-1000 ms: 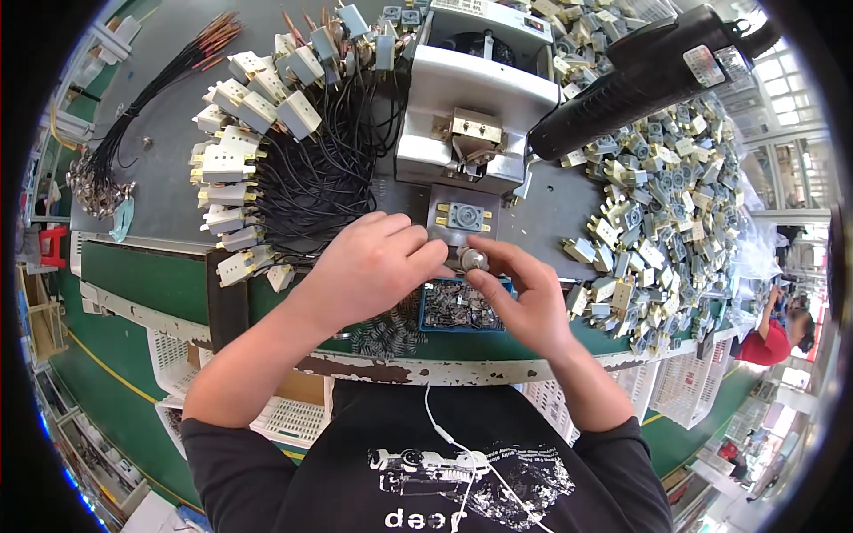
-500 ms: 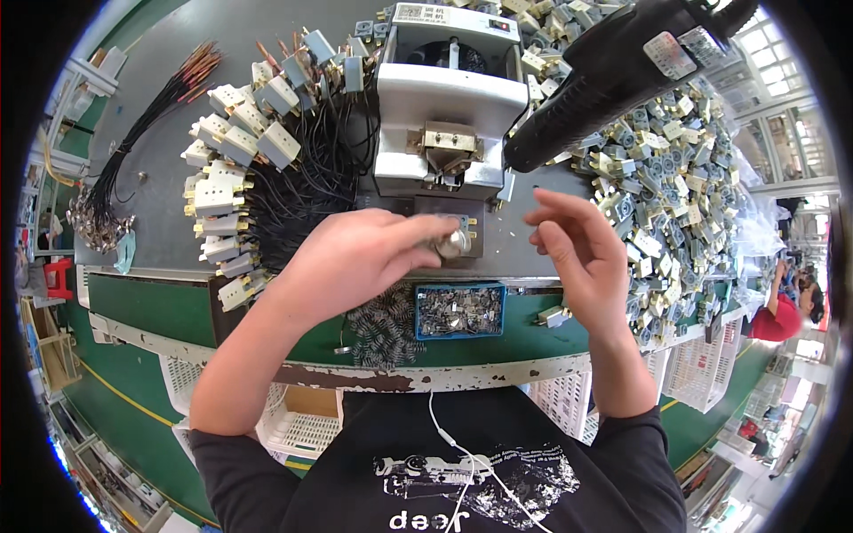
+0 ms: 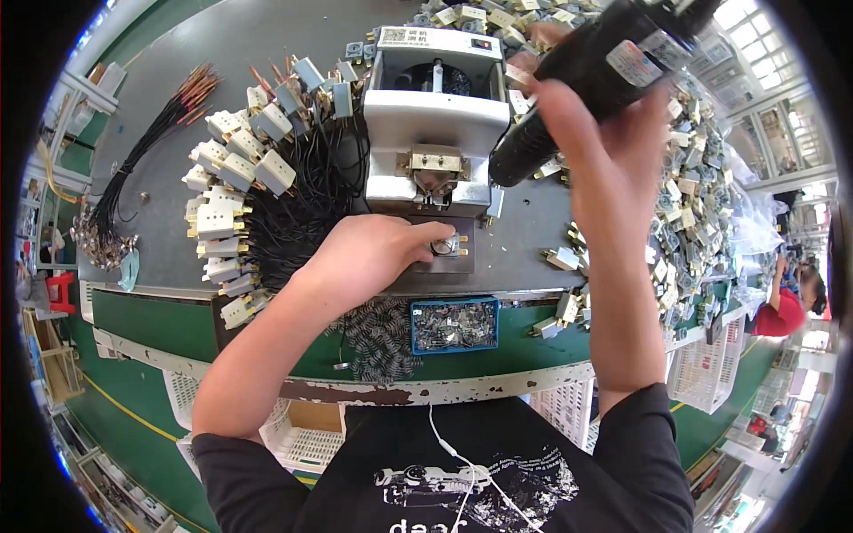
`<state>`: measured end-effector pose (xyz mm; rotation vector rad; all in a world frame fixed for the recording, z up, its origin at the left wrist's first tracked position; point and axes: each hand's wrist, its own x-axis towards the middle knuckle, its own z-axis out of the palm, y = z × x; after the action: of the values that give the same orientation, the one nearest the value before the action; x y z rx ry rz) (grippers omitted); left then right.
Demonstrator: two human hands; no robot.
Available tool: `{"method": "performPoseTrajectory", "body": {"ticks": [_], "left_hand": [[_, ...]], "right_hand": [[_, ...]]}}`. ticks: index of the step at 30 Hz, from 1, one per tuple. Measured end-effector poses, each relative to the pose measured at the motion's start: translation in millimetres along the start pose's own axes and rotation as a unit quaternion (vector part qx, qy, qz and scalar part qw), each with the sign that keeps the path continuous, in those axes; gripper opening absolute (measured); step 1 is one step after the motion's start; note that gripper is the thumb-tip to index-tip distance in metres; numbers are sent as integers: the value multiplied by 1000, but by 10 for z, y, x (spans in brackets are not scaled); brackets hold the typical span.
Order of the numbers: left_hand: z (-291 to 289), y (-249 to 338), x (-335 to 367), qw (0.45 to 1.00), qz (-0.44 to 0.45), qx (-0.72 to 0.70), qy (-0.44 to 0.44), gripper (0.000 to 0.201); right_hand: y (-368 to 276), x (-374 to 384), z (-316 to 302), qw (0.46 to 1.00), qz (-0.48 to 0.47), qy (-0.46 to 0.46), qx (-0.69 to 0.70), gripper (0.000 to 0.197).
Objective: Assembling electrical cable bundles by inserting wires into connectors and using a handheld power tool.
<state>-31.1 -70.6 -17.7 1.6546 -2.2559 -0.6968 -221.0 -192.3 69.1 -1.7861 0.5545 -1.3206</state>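
Tabletop front: the tabletop [image 3: 520, 253] is bare between the metal plate [image 3: 458, 266] and the right-hand heap of sockets [image 3: 680, 213]; its near edge runs just beyond the blue tray [image 3: 455, 352].
Grey piece: the small grey piece [image 3: 456, 240] sits on the plate, under the left fingers.
Left hand: index finger and thumb of the left hand [image 3: 369, 253] nearly together, steadying it.
Right hand: the right hand [image 3: 613, 142], earlier near the heap, now reaches around the black power tool [image 3: 577, 75]; blurred, cannot tell whether its fingers grip.
Blue tray: small metal parts [image 3: 455, 324]; springs [image 3: 378, 338] beside it.
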Motion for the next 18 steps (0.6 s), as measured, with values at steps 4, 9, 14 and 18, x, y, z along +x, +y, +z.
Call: {"method": "performPoseTrajectory", "body": {"ticks": [4, 9, 14, 18], "left_hand": [[-50, -31, -27, 999, -27, -28, -19, 36], [-23, -31, 10, 1000, -2, -17, -12, 33], [-17, -68, -9, 1000, 8, -22, -9, 32], [-34, -61, 10, 998, -25, -40, -42, 36]], "right_hand": [[-366, -89, 508, 982, 129, 93, 99, 72], [-546, -15, 162, 991, -42, 33, 120, 75], [-549, 38, 428, 993, -54, 40, 101, 82], [-236, -38, 542, 985, -76, 41, 147, 91]]}}
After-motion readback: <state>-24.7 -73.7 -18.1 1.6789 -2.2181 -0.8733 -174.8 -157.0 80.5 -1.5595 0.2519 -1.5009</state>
